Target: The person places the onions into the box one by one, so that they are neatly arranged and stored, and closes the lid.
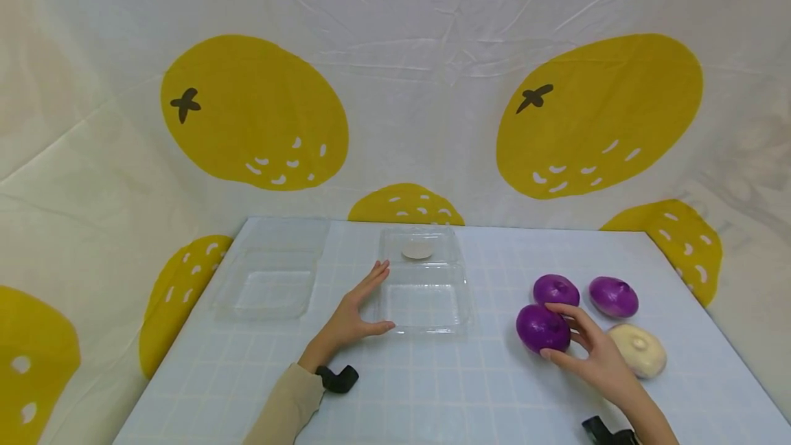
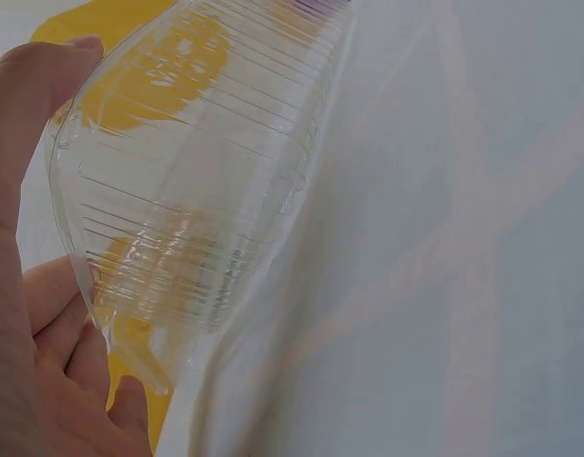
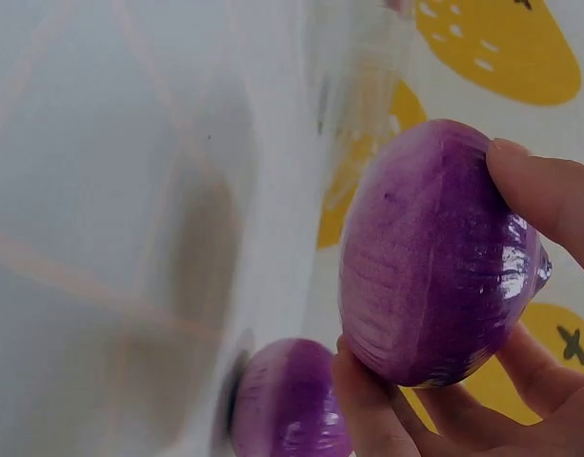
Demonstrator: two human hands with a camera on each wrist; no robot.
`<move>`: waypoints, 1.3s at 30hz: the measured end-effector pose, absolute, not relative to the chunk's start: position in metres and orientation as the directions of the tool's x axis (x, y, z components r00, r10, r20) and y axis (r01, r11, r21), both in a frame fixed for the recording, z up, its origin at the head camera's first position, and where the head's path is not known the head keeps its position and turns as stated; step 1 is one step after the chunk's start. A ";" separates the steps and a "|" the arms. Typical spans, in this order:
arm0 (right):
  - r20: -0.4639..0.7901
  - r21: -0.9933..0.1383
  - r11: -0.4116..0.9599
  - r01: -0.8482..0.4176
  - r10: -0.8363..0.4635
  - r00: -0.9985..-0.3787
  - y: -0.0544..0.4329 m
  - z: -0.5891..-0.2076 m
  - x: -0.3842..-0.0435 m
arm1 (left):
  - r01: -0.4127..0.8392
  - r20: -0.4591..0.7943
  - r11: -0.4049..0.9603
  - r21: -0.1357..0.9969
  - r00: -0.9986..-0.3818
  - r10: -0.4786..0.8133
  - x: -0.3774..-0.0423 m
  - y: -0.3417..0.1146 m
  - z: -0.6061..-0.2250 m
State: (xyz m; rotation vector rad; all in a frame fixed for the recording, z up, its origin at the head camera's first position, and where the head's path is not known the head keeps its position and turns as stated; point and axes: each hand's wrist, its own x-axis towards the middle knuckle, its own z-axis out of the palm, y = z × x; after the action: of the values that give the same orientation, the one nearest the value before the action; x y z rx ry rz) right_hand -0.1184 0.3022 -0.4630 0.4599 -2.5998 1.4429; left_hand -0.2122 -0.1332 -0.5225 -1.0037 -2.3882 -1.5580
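Purple onion [image 1: 539, 329] sits between the right hand's [image 1: 594, 360] fingers and thumb.

No words, numbers or brand names can be read. The clear box [image 1: 426, 301] in the middle has a pale oval spot [image 1: 418, 248] on its lid, but no letters can be made out on it. On the cloth [image 1: 426, 122] at the back, the big left yellow fruit [image 1: 253, 129] has a dark cross [image 1: 185, 105], and the big right yellow fruit [image 1: 612, 115] has another cross [image 1: 534, 97]. Grey marks [image 1: 741, 191] at the far right are too faint to read.
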 end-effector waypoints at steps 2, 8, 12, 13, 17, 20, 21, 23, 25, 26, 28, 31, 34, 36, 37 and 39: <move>0.273 -0.797 0.499 -0.340 -0.205 -0.940 0.300 -0.460 -0.121 | 0.590 0.440 0.251 0.767 -0.769 0.464 -0.213 -0.133 -0.523; 0.303 -0.775 0.508 -0.375 -0.221 -0.927 0.294 -0.451 -0.127 | 0.570 0.413 0.256 0.781 -0.779 0.472 -0.213 -0.132 -0.523; 0.297 -0.772 0.515 -0.372 -0.225 -0.928 0.292 -0.443 -0.132 | 0.567 0.409 0.252 0.785 -0.778 0.476 -0.212 -0.132 -0.521; 0.299 -0.768 0.520 -0.374 -0.225 -0.927 0.291 -0.441 -0.134 | 0.566 0.409 0.250 0.785 -0.778 0.477 -0.211 -0.132 -0.520; 0.326 -0.750 0.527 -0.400 -0.232 -0.917 0.287 -0.432 -0.139 | 0.552 0.394 0.256 0.794 -0.787 0.475 -0.208 -0.131 -0.515; 0.336 -0.750 0.518 -0.411 -0.236 -0.912 0.283 -0.427 -0.143 | 0.544 0.387 0.251 0.800 -0.790 0.476 -0.207 -0.130 -0.515; 0.335 -0.754 0.514 -0.410 -0.236 -0.912 0.282 -0.425 -0.144 | 0.545 0.389 0.248 0.801 -0.788 0.477 -0.207 -0.131 -0.515; 0.334 -0.760 0.505 -0.409 -0.235 -0.913 0.279 -0.423 -0.146 | 0.556 0.401 0.241 0.795 -0.781 0.480 -0.210 -0.132 -0.522; 0.335 -0.770 0.489 -0.410 -0.237 -0.912 0.275 -0.420 -0.149 | 0.559 0.404 0.239 0.794 -0.779 0.480 -0.210 -0.132 -0.523; 0.334 -0.773 0.484 -0.411 -0.241 -0.911 0.273 -0.419 -0.150 | 0.555 0.399 0.243 0.795 -0.782 0.479 -0.210 -0.132 -0.523; 0.335 -0.780 0.470 -0.414 -0.244 -0.910 0.270 -0.417 -0.152 | 0.550 0.390 0.250 0.797 -0.785 0.481 -0.211 -0.132 -0.524; 0.341 -0.779 0.466 -0.419 -0.246 -0.907 0.264 -0.414 -0.156 | 0.552 0.390 0.254 0.794 -0.783 0.484 -0.212 -0.132 -0.526; 0.360 -0.775 0.455 -0.438 -0.251 -0.898 0.257 -0.411 -0.160 | 0.566 0.403 0.248 0.786 -0.774 0.488 -0.212 -0.133 -0.526; 0.373 -0.769 0.454 -0.451 -0.255 -0.892 0.252 -0.409 -0.164 | 0.569 0.406 0.249 0.784 -0.773 0.488 -0.212 -0.133 -0.525; 0.378 -0.768 0.449 -0.457 -0.258 -0.889 0.249 -0.407 -0.166 | 0.567 0.404 0.249 0.785 -0.774 0.488 -0.211 -0.133 -0.524; 0.386 -0.765 0.444 -0.466 -0.263 -0.884 0.245 -0.405 -0.169 | 0.557 0.394 0.253 0.791 -0.780 0.485 -0.211 -0.132 -0.523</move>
State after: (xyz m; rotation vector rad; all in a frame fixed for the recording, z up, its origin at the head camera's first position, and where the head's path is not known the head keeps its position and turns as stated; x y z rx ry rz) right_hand -0.1690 0.2446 -0.4054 0.6371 -2.4846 1.4170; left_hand -0.2110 -0.1325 -0.5226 -1.0125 -2.4307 -1.5813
